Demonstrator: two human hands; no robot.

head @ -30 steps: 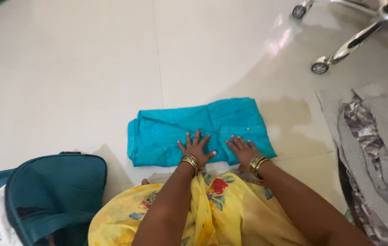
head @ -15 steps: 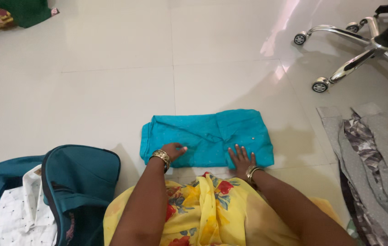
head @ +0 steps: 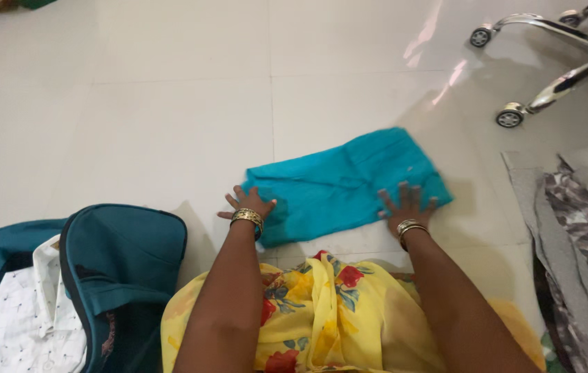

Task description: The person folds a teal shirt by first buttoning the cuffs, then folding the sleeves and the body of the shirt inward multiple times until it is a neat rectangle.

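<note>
Head view: person seated on pale tiled floor [head: 135, 103], both arms stretched forward
Cloth: folded teal cloth [head: 346, 183] lying flat on the tiles just ahead of the knees, tilted, right end farther away
Left hand: left hand [head: 248, 204] palm down, fingers spread, pressing the cloth's near left corner, partly on bare tile; gold bangles at the wrist
Right hand: right hand [head: 408, 205] flat, fingers splayed, pressing the cloth's near right edge; bangles too
Hands: well apart, one at each end of the cloth, neither closed around anything
Lap: yellow floral fabric [head: 321, 311] between the arms
Left side: teal bag [head: 125, 255] open, white shirt [head: 35, 311] inside
Right side: grey garments [head: 577, 221] heaped on the floor
Far right: chrome chair base [head: 556, 62] with castors
</note>
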